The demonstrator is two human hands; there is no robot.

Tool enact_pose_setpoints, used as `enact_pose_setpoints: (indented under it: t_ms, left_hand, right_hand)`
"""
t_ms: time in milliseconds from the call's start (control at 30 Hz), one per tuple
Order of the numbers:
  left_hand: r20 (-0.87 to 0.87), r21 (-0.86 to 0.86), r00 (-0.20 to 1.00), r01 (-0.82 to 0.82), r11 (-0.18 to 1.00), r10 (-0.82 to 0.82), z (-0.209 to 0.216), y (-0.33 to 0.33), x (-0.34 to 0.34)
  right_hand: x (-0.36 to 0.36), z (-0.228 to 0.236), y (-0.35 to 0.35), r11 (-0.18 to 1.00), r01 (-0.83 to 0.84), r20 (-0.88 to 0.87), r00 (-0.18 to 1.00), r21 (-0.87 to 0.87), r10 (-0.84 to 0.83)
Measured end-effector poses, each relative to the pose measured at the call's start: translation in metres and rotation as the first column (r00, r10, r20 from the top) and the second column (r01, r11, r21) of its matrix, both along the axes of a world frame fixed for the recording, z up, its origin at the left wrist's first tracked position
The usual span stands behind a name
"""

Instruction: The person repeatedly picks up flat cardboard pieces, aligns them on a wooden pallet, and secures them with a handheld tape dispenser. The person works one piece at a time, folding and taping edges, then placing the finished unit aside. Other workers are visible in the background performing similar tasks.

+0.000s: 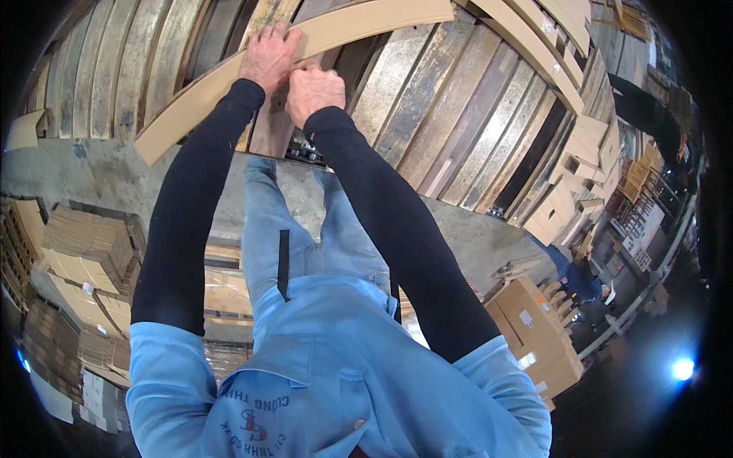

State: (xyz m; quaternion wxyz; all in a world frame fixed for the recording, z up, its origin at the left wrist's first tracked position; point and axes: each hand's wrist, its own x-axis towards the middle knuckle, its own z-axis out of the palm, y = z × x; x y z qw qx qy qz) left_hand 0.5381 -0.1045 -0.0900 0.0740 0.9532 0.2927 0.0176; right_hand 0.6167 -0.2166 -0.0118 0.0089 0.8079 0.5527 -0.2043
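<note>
A long tan cardboard strip [366, 21] runs in a curve across the wooden slats [416, 99] in front of me. My left hand [269, 57] is on top of the strip, its fingers closed over the far edge. Just right of it, my right hand [313, 91] is a closed fist against the strip's near edge. Whatever is inside that fist is hidden by the curled fingers. Below the hands, dark metal parts [308, 149] show in a gap at the near end of the slats.
More cardboard strips [534, 46] lie on the slats at the upper right, with cardboard pieces [557, 210] below them. Stacked flat cardboard [88, 248] stands at left. A large carton [531, 336] is at lower right. Another person [584, 282] is beyond it.
</note>
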Motion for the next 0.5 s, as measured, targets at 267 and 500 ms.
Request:
enact_pose_setpoints:
  t_ms: [267,500]
  left_hand:
    - [-0.157,0.139,0.986,-0.028,0.99,0.05,0.01,-0.019,0.024]
    - [-0.15,-0.011,0.988,0.03,0.999,-0.031,0.03,-0.054,-0.076]
  right_hand:
    - [0.021,-0.002,-0.007,1.0,0.008,0.085,0.996,-0.015,-0.006]
    - [0.097,0.053,-0.124,0.972,0.126,-0.301,0.952,0.197,-0.062]
